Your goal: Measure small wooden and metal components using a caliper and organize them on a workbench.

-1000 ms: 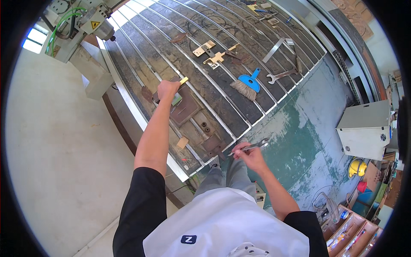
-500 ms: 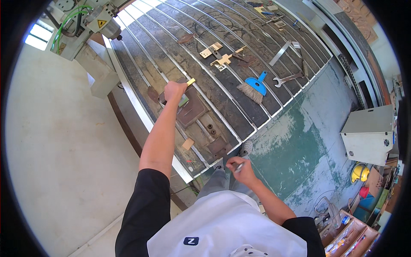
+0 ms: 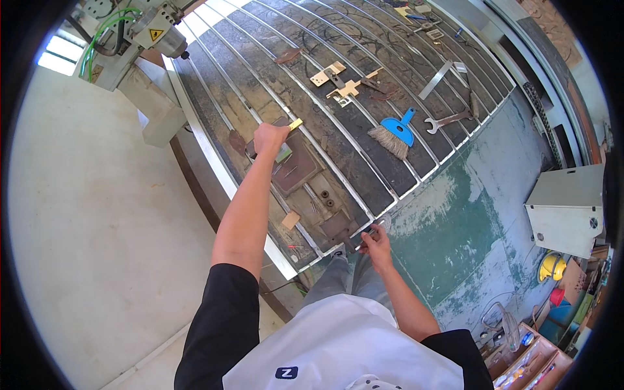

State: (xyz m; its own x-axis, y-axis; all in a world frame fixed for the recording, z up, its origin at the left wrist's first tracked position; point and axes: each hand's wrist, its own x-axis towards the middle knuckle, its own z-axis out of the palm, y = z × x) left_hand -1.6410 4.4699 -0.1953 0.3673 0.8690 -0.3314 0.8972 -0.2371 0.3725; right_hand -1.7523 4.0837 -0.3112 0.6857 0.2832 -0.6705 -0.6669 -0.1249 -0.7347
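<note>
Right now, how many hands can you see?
2. The left hand is over the barred table, beside a yellow piece. The right hand is near the table's front edge, holding a slim tool. No others seem hidden.

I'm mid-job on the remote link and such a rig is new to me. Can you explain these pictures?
There is no robot here: a person works bare-handed, seen by a fisheye camera worn on the head, so straight edges bend. The railed machine bed carries a blue hand brush, an open-end wrench and a flat metal strip. A machine spindle hangs at upper left. The left hand is curled beside a yellow piece; its exact hold is hidden. The right hand, by the bed's near edge, holds a slim metal tool.
</note>
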